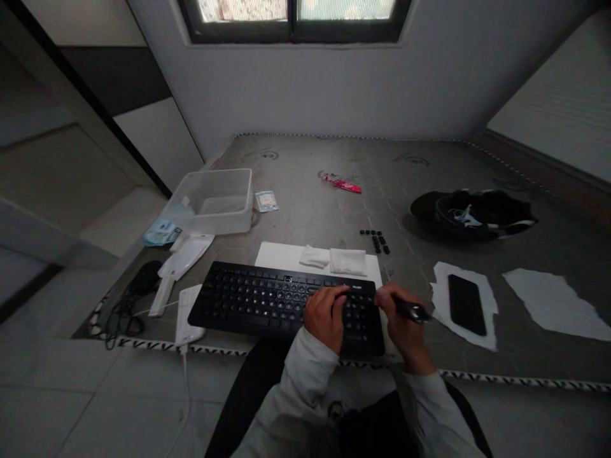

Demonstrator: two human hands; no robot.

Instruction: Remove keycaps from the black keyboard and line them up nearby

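A black keyboard [258, 296] lies slightly slanted at the table's front edge, its right end before me. My left hand [327, 316] rests on the keys right of its middle, fingers bent and close together, pressing on the keyboard. At the keyboard's right end, my right hand [405, 331] is closed around a dark-handled tool [414, 311] with a shiny rounded end; its working tip is hidden at the fingers. Several loose black keycaps [377, 242] lie behind the keyboard. Partly under it is a white sheet [281, 254] bearing two folded white cloths [348, 261].
A clear plastic box [210, 222] stands at left, near a mouse [146, 278] and a white power strip [188, 315]. A red-handled tool [346, 185] lies farther back. To the right are a black cap [472, 216] and a phone [466, 304] on white tissue.
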